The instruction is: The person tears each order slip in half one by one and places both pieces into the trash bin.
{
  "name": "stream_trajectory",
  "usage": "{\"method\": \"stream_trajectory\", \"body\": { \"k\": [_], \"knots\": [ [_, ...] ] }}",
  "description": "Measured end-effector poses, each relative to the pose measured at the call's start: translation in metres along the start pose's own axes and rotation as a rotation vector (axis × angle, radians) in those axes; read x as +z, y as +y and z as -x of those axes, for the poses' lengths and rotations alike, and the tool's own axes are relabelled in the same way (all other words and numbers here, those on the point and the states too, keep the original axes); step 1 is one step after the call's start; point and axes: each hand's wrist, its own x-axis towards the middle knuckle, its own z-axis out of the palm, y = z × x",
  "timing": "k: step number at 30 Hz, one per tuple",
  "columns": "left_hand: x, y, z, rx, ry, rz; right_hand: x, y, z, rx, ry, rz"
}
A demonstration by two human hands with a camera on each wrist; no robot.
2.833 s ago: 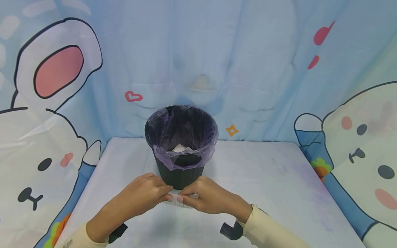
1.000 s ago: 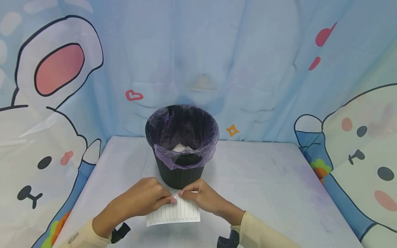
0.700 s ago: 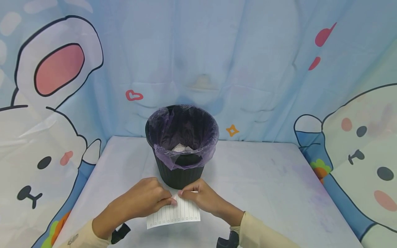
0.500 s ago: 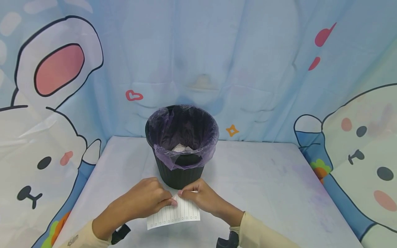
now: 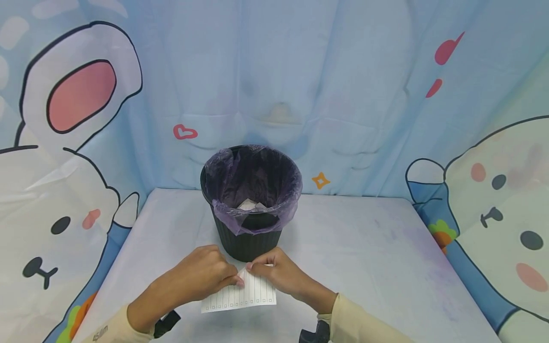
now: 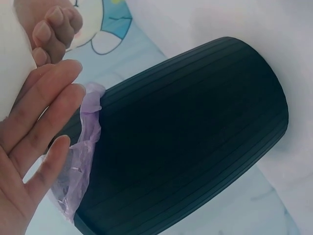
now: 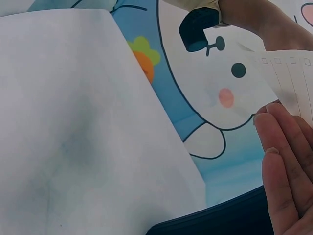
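Note:
A white sheet of paper (image 5: 257, 297), ruled with lines ending in small boxes, hangs in front of the bin in the head view. My left hand (image 5: 210, 274) pinches its top edge between thumb and fingers. Close beside it, my right hand (image 5: 283, 274) pinches the same edge, the two thumbs nearly meeting. A small notch shows in the paper's edge between them. In the left wrist view the other fingers (image 6: 44, 117) of my left hand stretch out past the paper (image 6: 12, 68). The right wrist view has the sheet (image 7: 293, 81) beyond the right hand's lower fingers (image 7: 286, 156).
Just beyond the hands stands a black bin (image 5: 249, 243) with a purple liner (image 5: 279, 219) folded over its rim. White scraps (image 5: 249, 205) lie inside it. The white tabletop (image 5: 356, 247) reaches back to a blue printed curtain (image 5: 364, 95).
Since the earliest frame, the paper has swung from nearly edge-on to hang facing the camera, with the hands slightly lower. Over the last second only its lower edge shifts a little.

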Motion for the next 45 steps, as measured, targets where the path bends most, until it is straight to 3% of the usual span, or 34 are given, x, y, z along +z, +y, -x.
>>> {"method": "stream_trajectory", "body": {
  "k": [12, 24, 29, 45],
  "knots": [
    [0.0014, 0.001, 0.0017, -0.041, 0.027, -0.093, -0.0007, -0.0007, -0.0002, -0.004, 0.019, 0.002],
    [0.0001, 0.003, 0.0002, 0.035, 0.075, -0.189, -0.0006, -0.0041, 0.0003, 0.008, 0.043, 0.003],
    [0.0006, 0.0027, 0.0004, 0.068, 0.111, -0.201, -0.003, -0.0045, -0.0004, 0.027, 0.089, 0.027],
    [-0.0006, 0.0018, -0.0001, 0.086, 0.146, -0.186, -0.0072, -0.0033, 0.0002, 0.033, 0.116, 0.026]
  ]
}}
